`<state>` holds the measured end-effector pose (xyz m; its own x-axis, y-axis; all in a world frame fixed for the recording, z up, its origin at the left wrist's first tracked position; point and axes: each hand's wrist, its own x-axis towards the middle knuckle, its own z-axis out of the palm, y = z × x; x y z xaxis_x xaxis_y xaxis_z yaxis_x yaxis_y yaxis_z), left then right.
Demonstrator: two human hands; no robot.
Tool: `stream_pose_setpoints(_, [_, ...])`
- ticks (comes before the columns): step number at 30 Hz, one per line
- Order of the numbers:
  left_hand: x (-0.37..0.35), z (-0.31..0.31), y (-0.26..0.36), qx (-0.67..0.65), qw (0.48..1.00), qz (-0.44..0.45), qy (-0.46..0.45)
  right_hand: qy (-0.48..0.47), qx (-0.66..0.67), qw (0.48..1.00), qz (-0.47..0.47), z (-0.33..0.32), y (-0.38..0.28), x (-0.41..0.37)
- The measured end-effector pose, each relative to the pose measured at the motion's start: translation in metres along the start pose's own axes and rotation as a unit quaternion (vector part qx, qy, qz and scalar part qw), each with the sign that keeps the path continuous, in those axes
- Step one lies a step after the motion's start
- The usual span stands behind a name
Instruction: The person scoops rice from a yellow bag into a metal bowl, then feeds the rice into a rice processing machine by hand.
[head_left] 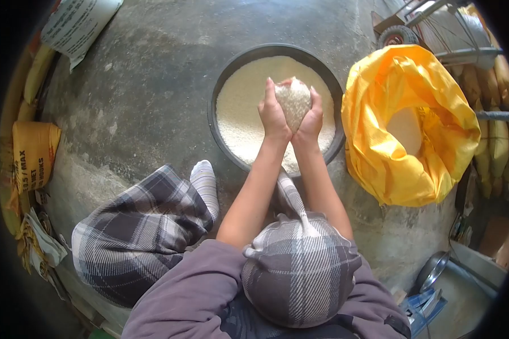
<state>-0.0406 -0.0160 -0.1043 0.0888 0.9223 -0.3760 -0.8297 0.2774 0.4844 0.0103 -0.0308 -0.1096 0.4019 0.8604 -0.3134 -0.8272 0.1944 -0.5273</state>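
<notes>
My left hand (272,117) and my right hand (310,120) are cupped together, wrists touching, around a heap of white rice (294,104). They are over a round dark basin (213,107) that holds a wide bed of rice (240,93). Both thumbs point up along the sides of the heap. Fingers under the rice are mostly hidden. To the right of the basin stands a yellow sack (373,130), its mouth spread wide, with more rice (404,131) inside.
A plaid cloth covers my knees (300,271) on either side. A wheeled cart (398,37) is behind the yellow sack. Stacked sacks (35,152) line the left wall, and a white printed sack (79,28) lies at upper left. A metal bowl (434,271) sits at lower right.
</notes>
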Motion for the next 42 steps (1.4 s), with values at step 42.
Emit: stream_pose_setpoints(42, [0.13,-0.09,0.01,0.488,0.826,0.278,0.046,-0.019,-0.612,0.773,-0.167,-0.057,0.026,0.16])
